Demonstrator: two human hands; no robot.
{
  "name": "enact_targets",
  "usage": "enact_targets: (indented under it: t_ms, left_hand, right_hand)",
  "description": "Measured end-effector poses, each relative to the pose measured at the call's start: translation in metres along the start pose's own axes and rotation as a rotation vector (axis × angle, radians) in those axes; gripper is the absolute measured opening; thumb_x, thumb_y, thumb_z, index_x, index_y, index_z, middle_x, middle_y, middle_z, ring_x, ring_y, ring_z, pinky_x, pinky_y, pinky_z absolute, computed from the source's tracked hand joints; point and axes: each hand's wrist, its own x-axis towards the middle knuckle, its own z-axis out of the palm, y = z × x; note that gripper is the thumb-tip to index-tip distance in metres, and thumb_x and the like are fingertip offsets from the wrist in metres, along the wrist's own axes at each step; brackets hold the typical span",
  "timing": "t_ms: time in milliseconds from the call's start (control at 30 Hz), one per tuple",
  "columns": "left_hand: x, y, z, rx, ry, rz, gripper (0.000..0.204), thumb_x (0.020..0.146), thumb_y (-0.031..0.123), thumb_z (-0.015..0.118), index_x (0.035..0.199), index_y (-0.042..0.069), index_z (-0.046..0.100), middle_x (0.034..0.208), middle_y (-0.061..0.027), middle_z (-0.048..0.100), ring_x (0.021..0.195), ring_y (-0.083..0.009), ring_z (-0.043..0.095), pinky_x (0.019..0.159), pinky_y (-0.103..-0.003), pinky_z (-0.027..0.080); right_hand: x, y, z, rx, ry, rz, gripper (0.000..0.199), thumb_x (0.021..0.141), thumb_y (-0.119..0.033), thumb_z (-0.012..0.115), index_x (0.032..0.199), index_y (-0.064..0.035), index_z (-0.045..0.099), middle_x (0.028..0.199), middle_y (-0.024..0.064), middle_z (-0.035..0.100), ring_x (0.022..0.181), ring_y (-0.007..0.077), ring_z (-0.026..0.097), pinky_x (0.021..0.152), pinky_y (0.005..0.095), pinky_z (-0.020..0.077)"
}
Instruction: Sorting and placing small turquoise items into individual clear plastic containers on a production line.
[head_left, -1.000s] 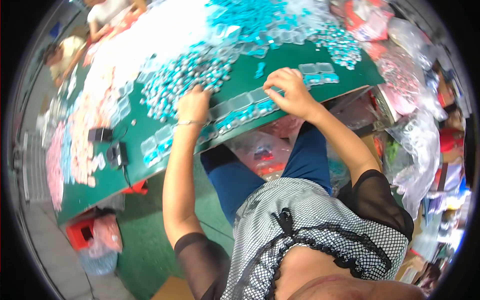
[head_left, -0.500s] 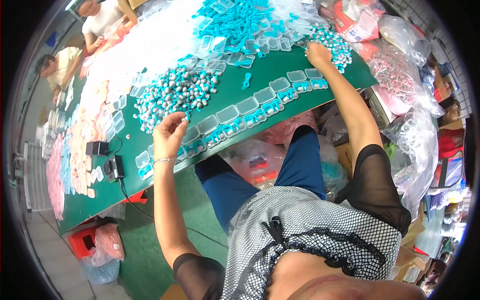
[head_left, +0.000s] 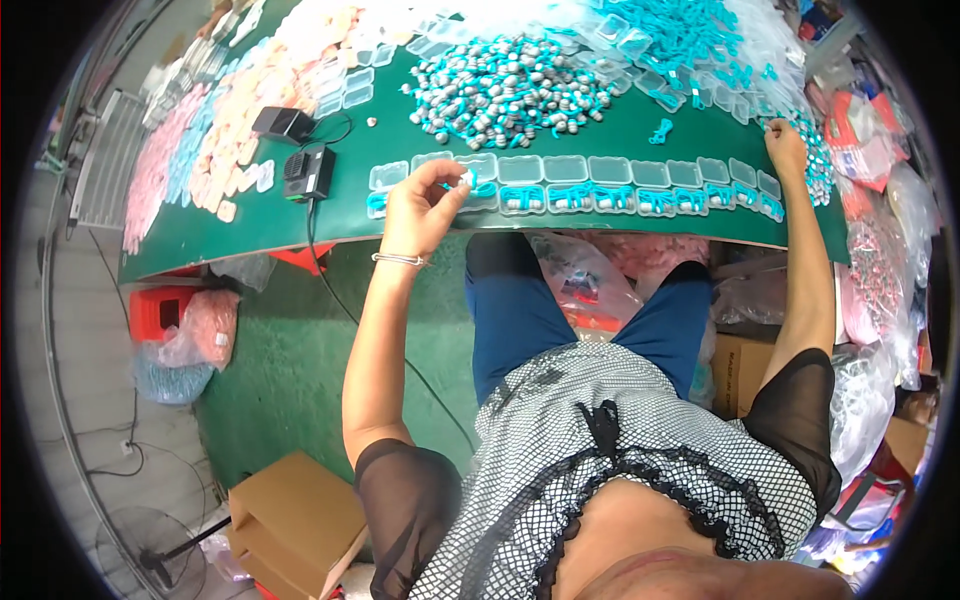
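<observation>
two hands are at work over the green table point(head_left: 300, 215), well apart from each other. the left hand point(head_left: 420, 205) hovers at the near edge with its fingers curled and thumb and forefinger pinched on a small teal piece point(head_left: 466, 179) — held up at the fingertips, as it seems, so it can be lowered into one narrow slot. just beyond and to the right of that hand runs a row of small clear plastic boxes point(head_left: 590, 170), lids open, set side by side along the table edge within reach; the near halves of most hold a teal piece each point(head_left: 600, 196), while the far halves look bare. the box right by the left fingertips seems to be the one in hand, though what lies in it is hidden by the fingers.

farther out from the left hand lies a loose heap of teal-and-silver pieces point(head_left: 510, 90), close enough to pick from. to the left of that hand sit two small black devices point(head_left: 308, 172) with a cable running off the table edge.

the right hand point(head_left: 785, 145) is stretched to the far right end of the row, fingers bent down onto a second heap of small pieces point(head_left: 818, 160) — whether it has closed on any i cannot tell. beyond it lie more clear boxes point(head_left: 640, 40) and teal cords point(head_left: 690, 25).
</observation>
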Motion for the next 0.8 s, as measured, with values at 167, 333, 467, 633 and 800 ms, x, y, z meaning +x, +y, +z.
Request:
enact_targets:
  t_ms: [167, 333, 467, 633, 800]
  left_hand:
    - [-0.016, -0.007, -0.007, 0.152, 0.031, 0.100, 0.014, 0.079, 0.006, 0.071, 0.092, 0.005, 0.068, 0.084, -0.0023, 0.067, 0.061, -0.0069, 0.056, 0.058, -0.023, 0.047]
    - [-0.016, -0.005, -0.002, 0.372, 0.037, 0.199, 0.011, 0.075, 0.007, 0.073, 0.086, 0.008, 0.070, 0.086, -0.0064, 0.065, 0.064, -0.0165, 0.061, 0.059, -0.029, 0.049]
    - [-0.012, -0.017, 0.003, 0.467, 0.075, 0.379, 0.014, 0.074, 0.006, 0.074, 0.087, 0.007, 0.071, 0.088, -0.0062, 0.065, 0.066, -0.0181, 0.060, 0.060, -0.030, 0.048]
    - [-0.013, -0.024, 0.001, 0.574, 0.123, 0.493, 0.014, 0.071, 0.009, 0.075, 0.083, 0.010, 0.070, 0.085, -0.0039, 0.063, 0.076, -0.0223, 0.059, 0.066, -0.035, 0.046]
    - [-0.014, -0.029, -0.001, 0.606, 0.132, 0.521, 0.012, 0.069, 0.012, 0.074, 0.080, 0.012, 0.069, 0.085, -0.0009, 0.062, 0.082, -0.0228, 0.058, 0.070, -0.036, 0.043]
  right_hand:
    - [-0.073, -0.124, -0.040, 0.877, -0.104, -0.221, 0.015, 0.083, -0.008, 0.064, 0.096, -0.0017, 0.064, 0.083, 0.0034, 0.064, 0.076, 0.0079, 0.058, 0.069, 0.0228, 0.0470]
    - [-0.168, -0.259, -0.077, 1.049, -0.279, -0.589, 0.012, 0.082, -0.004, 0.063, 0.093, -0.0017, 0.065, 0.088, 0.0053, 0.064, 0.078, 0.0136, 0.060, 0.068, 0.0272, 0.0483]
    - [-0.193, -0.318, -0.069, 1.021, -0.295, -0.705, 0.011, 0.080, -0.007, 0.063, 0.091, -0.0063, 0.064, 0.085, 0.0068, 0.064, 0.077, 0.0205, 0.061, 0.071, 0.0334, 0.0447]
    - [-0.207, -0.357, -0.050, 0.805, -0.124, -0.776, 0.008, 0.080, -0.012, 0.064, 0.088, -0.0107, 0.063, 0.083, 0.0021, 0.065, 0.079, 0.0191, 0.059, 0.083, 0.0362, 0.0341]
    - [-0.218, -0.367, -0.036, 0.725, -0.040, -0.771, 0.008, 0.077, -0.018, 0.069, 0.082, -0.0157, 0.064, 0.089, -0.0011, 0.061, 0.093, 0.0189, 0.054, 0.085, 0.0417, 0.0308]
